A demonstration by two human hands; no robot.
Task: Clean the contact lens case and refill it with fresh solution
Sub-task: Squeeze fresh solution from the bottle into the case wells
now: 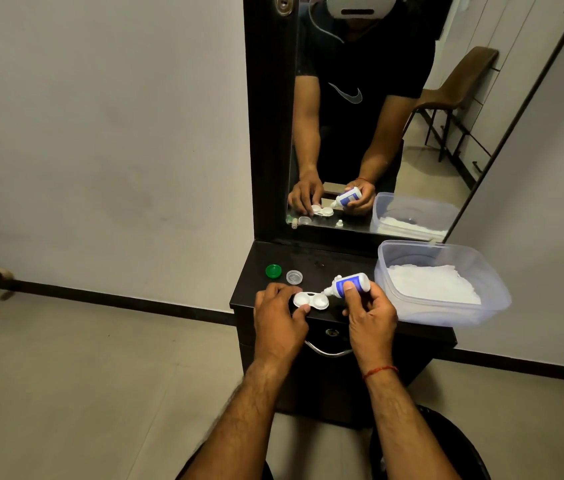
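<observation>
A white two-well contact lens case (311, 300) lies uncapped on the dark dresser top (329, 261). My left hand (279, 318) steadies the case at its left well with thumb and fingers. My right hand (369, 311) grips a small white solution bottle with a blue label (350, 284), tipped sideways so its nozzle points down at the right well. A green cap (273, 270) and a clear cap (294, 277) rest apart on the top, behind the case.
A clear plastic tub (447, 317) holding white tissues stands at the right end of the dresser, overhanging its edge. A tall mirror (360, 116) rises behind. A small white bottle cap (338, 278) sits by the bottle. Drawer handle (329, 351) is below.
</observation>
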